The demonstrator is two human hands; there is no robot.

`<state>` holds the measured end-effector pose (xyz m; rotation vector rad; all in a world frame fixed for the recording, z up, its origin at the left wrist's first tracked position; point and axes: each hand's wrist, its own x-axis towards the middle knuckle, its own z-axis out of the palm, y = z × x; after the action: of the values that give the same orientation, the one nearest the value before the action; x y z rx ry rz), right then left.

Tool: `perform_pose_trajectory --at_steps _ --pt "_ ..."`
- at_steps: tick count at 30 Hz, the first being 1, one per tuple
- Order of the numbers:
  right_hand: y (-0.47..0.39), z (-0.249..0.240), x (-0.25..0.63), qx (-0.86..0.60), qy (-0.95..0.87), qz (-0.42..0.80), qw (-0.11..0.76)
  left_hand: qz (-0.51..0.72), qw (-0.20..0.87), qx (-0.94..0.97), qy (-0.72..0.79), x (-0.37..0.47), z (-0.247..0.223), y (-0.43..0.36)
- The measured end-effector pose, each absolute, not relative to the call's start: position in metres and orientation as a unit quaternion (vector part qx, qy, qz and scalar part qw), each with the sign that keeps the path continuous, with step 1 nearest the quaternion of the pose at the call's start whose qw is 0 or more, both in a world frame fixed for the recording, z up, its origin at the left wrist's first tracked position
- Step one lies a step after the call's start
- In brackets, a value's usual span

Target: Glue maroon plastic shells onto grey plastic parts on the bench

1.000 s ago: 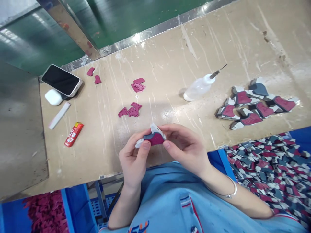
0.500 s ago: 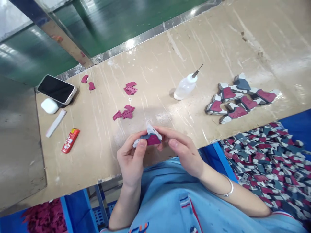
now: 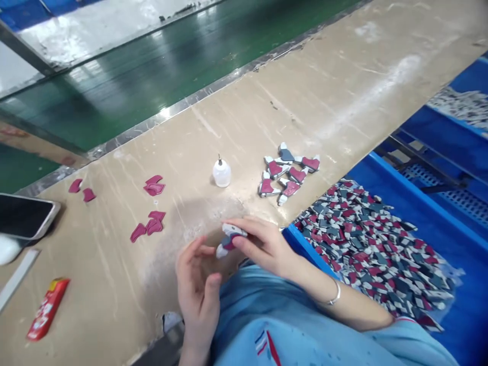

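My right hand [image 3: 267, 246] pinches a small white, grey and maroon piece [image 3: 230, 239] between thumb and fingers, over the table's near edge. Just left of it, my left hand [image 3: 200, 284] is open, fingers curved and apart, with nothing in it. Small maroon pieces [image 3: 154, 223] lie in loose groups on the table to the left. A white squeeze bottle [image 3: 221, 174] with a thin dark tip stands beyond my hands. To its right is a cluster of assembled white, grey and maroon pieces [image 3: 290, 189].
A blue bin [image 3: 438, 213] full of similar pieces sits below the table [image 3: 244, 127] on the right. On the left lie a phone [image 3: 26, 216], a white case [image 3: 8, 249], a pale strip [image 3: 17, 279] and a red packet [image 3: 48, 310].
The view has swung to the right. My left hand has let go of the piece and opened; my right hand now holds it alone.
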<state>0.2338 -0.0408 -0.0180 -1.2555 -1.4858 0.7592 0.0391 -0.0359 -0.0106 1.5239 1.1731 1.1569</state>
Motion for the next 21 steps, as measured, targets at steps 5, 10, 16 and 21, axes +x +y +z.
perform_pose_trajectory --at_steps 5,10,16,21 --pt "-0.047 -0.026 0.288 -0.678 -0.608 0.098 0.401 0.458 0.404 0.576 0.543 0.04 -0.001 -0.03" --pt "-0.034 -0.021 0.339 -0.746 -0.524 -0.04 0.41 0.442 0.407 0.537 0.592 0.04 0.006 -0.032" --pt "-0.015 -0.008 0.372 -0.734 -0.583 -0.007 0.348 0.421 0.428 0.526 0.603 0.039 0.009 -0.034" --pt "-0.008 0.006 0.385 -0.698 -0.648 0.054 0.3 0.398 0.431 0.553 0.592 0.03 0.013 -0.024"
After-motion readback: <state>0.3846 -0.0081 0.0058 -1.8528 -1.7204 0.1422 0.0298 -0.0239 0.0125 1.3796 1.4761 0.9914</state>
